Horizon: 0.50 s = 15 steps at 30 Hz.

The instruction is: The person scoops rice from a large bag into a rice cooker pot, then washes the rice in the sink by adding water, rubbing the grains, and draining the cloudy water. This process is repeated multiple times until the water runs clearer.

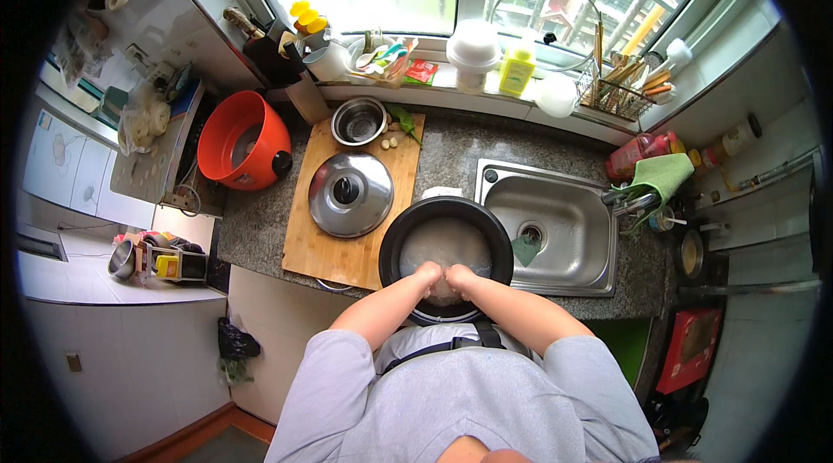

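Note:
A black round pot (392, 255) with cloudy water (442, 235) in it stands at the counter's front edge, close to my body. My left hand (427, 275) and my right hand (460, 278) are close together inside the pot, over its near half. Their fingers point down and are partly hidden, so whether they grip anything does not show. Left of the pot, a steel lid (368, 212) with a black knob lies on a wooden cutting board (319, 261). Behind the lid are a small steel bowl (358, 121), a green pepper (407, 122) and several pale cloves (389, 143).
Right of the pot is a steel sink (573, 229) holding a green scrap (526, 251). A green cloth (664, 174) hangs over the faucet (634, 204). An orange-red appliance shell (267, 157) stands at left. Along the windowsill are a yellow-green bottle (518, 69) and a wire utensil basket (612, 98).

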Available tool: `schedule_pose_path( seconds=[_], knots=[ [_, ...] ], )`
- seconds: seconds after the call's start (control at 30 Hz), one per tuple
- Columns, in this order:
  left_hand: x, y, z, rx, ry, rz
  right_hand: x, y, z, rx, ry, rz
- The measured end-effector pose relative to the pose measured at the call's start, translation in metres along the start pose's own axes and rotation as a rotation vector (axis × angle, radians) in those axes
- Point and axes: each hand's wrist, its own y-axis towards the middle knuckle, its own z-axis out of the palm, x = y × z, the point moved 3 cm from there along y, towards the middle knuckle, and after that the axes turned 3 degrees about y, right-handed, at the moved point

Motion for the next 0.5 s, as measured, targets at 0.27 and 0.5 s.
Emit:
schedule_pose_path(
  seconds=[0.27, 0.5],
  knots=[
    [-0.029, -0.035, 0.011, -0.031, -1.123, 0.137, 0.024, -0.017, 0.035, -0.232, 0.805, -0.455],
    [-0.045, -0.043, -0.001, -0.051, -1.169, 0.206, 0.037, -0.007, 0.01, -0.067, 0.777, -0.415]
  ],
)
